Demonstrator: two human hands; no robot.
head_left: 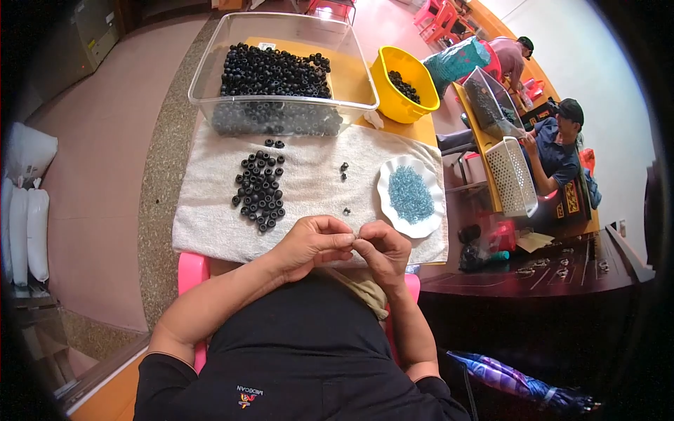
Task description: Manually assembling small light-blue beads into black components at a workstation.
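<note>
My left hand and my right hand meet at the fingertips over the near edge of a white towel. Both are closed in a pinch; whatever sits between them is too small and covered to name. Left of centre lies a loose group of small black round pieces with holes, like rubber stoppers. Right of it, a few tiny dark pieces are spread on the cloth. Closest to my right hand stands a white scalloped plate holding a heap of tiny clear bluish pieces.
At the table's back stand a clear plastic bin of many black pieces and a yellow basin with more. Two people work at the right, near a white perforated basket. A folded umbrella lies lower right; white sacks stand left.
</note>
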